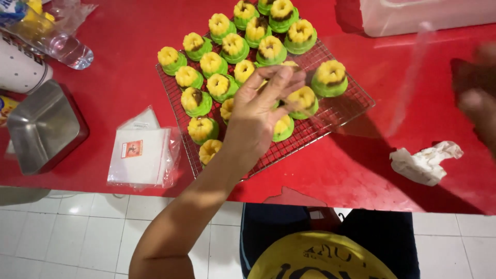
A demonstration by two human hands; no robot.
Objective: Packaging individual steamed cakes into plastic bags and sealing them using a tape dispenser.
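Several small flower-shaped cakes point(330, 77), green with yellow tops, sit on a wire cooling rack point(341, 111) on a red table point(129, 77). My left hand point(258, 113) reaches over the middle of the rack with fingers spread, fingertips just above a cake and holding nothing. My right hand point(478, 98) is blurred at the right edge, above the table. It appears to pinch a thin clear plastic bag point(413, 77) that hangs beside the rack.
A flat pack of clear bags point(142, 157) lies left of the rack. Further left are a metal tin point(41, 126), a white cup point(18, 67) and a plastic bottle point(51, 41). A crumpled tissue point(426, 163) lies at right, a translucent box point(423, 15) at the back.
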